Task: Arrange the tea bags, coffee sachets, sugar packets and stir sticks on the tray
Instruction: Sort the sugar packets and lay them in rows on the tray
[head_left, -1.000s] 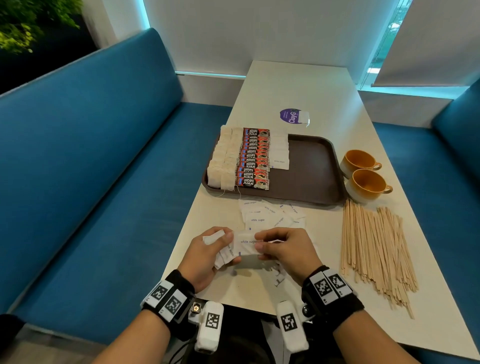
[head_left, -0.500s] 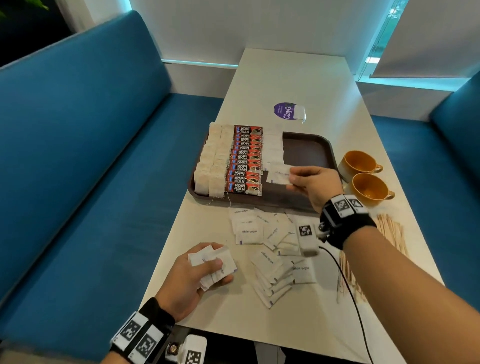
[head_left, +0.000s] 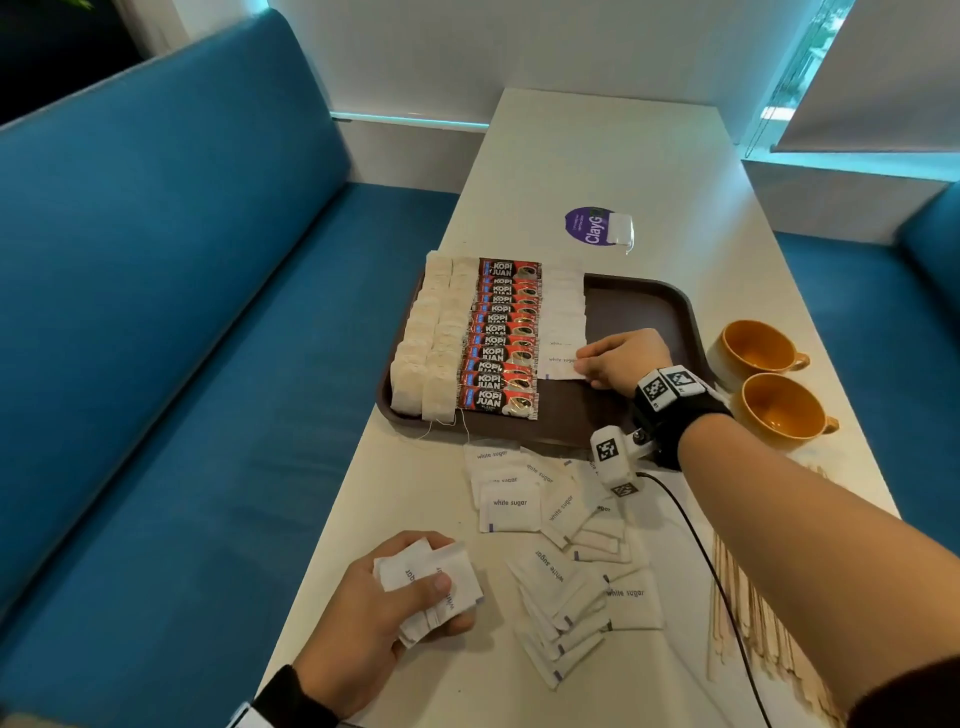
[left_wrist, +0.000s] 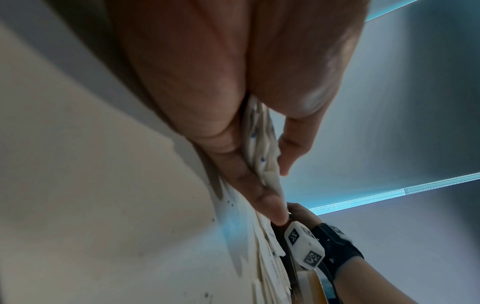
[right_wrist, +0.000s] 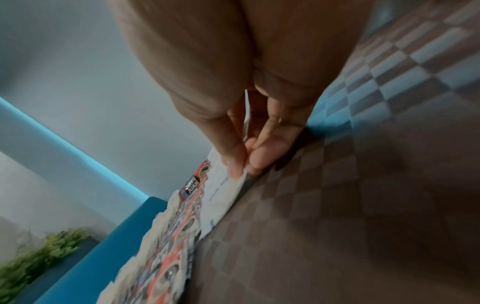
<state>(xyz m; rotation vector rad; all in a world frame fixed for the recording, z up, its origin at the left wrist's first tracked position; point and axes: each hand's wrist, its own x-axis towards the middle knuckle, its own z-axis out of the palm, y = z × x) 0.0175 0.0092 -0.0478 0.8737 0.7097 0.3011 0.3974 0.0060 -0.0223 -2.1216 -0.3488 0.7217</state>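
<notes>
A dark brown tray holds two columns of tea bags, a column of red coffee sachets and a column of white sugar packets. My right hand pinches one sugar packet at the near end of that column, low on the tray; the right wrist view shows thumb and fingers closed on its edge. My left hand grips a small stack of sugar packets near the table's front left edge. Loose sugar packets lie scattered below the tray. Wooden stir sticks lie at the right.
Two orange cups stand right of the tray. A purple round sticker with a small white packet lies beyond it. Blue bench seats flank the white table. A black cable runs from my right wrist.
My right hand left the left hand, carried one sugar packet up to the tray and lowered it onto the sugar column's near end. The left hand kept its stack and stayed near the front edge.
</notes>
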